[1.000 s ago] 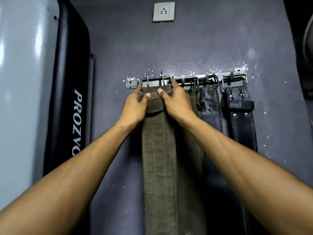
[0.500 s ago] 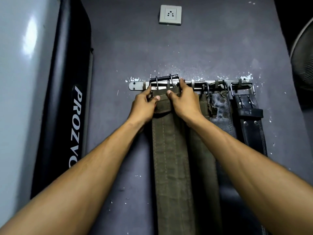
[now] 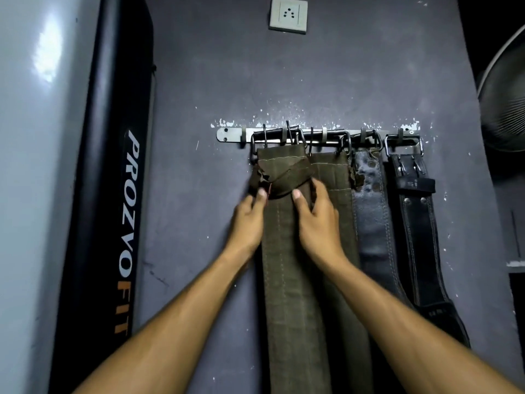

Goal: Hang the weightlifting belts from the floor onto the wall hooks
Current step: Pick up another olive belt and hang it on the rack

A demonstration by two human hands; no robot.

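A metal hook rail (image 3: 230, 135) is fixed to the grey wall. An olive canvas belt (image 3: 287, 280) hangs from its left hooks by a dark buckle (image 3: 272, 136), with its loose end folded across the top. My left hand (image 3: 250, 220) holds the belt's left edge just under the fold, thumb on the front. On the right edge at the same height, my right hand (image 3: 318, 220) has its fingers curled round the side. A second olive belt (image 3: 331, 172), a worn dark leather belt (image 3: 369, 223) and a black leather belt (image 3: 417, 237) hang to the right.
A black padded panel lettered PROZVOFIT (image 3: 127, 223) stands upright against the wall on the left, beside a pale grey surface (image 3: 37, 166). A wall socket (image 3: 288, 15) sits above the rail. A fan's wire guard (image 3: 505, 95) shows at the right edge.
Both hands have slid down from the buckle at the rail to just below the belt's fold. The buckle now hangs on the hooks without my fingers on it.
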